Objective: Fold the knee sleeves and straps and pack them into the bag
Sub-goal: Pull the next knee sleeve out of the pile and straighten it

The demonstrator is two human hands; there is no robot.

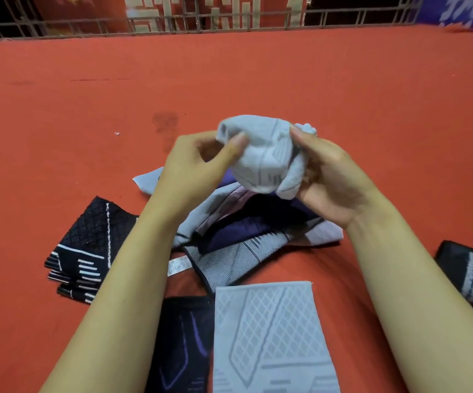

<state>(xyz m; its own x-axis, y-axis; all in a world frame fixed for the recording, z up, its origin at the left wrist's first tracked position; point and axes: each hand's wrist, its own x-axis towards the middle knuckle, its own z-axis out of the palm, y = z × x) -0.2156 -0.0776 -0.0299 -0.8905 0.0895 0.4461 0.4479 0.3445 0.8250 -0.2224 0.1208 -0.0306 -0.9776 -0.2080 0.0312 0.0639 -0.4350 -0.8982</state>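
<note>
Holding a bunched light-grey knee sleeve (263, 157) up above the red cloth surface (229, 80), both hands gripped it from opposite sides. The left hand (198, 168) pinched the sleeve's left end, thumb on the near face and fingers curled behind. The right hand (328, 177) wrapped its right end, thumb pressed on top, with a wad of fabric poking out past the fingers. The sleeve was crumpled into a ball, not lying flat; how it was folded couldn't be made out, motion blur.

Directly under the held sleeve lay a loose pile of sleeves (246, 231), grey, purple and striped, overlapping each other. Nearer the camera than that pile sat a flat grey sleeve with a diamond pattern (272, 336), squared off. Touching its left edge was a dark sleeve with purple lines (184, 344), partly tucked under. Left of the pile, beyond the left forearm, was a black sleeve with white stripes (85, 251), lying in stacked layers. Far right of the pile, a black item with white bands (470, 273) sat at the frame edge. Well beyond the held sleeve, a metal railing (172, 21) ran along the far side of the surface.
</note>
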